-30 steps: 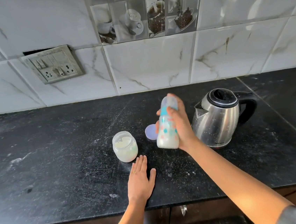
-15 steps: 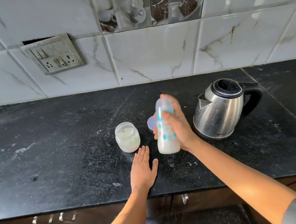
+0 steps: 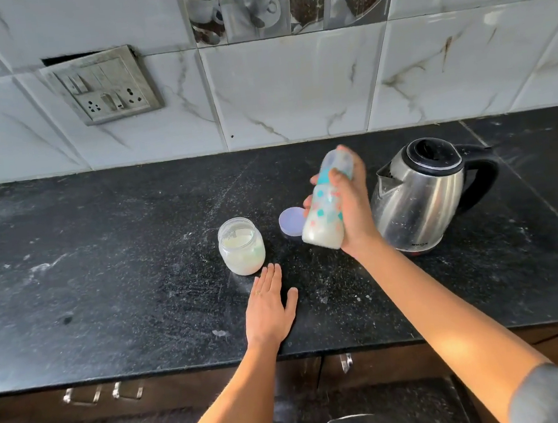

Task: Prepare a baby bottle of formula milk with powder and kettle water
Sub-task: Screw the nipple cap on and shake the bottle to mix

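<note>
The right hand is gripping the tilted, milk-filled baby bottle above the counter, probably mixing. The left hand is lying spread flat near the front edge.

A grey switch-and-socket plate hangs crooked on the marble-look wall tiles above the black counter's back edge. A strip of coffee-cup picture tiles runs higher up. Below the counter's front edge, what seem to be metal drawer handles catch light.
</note>
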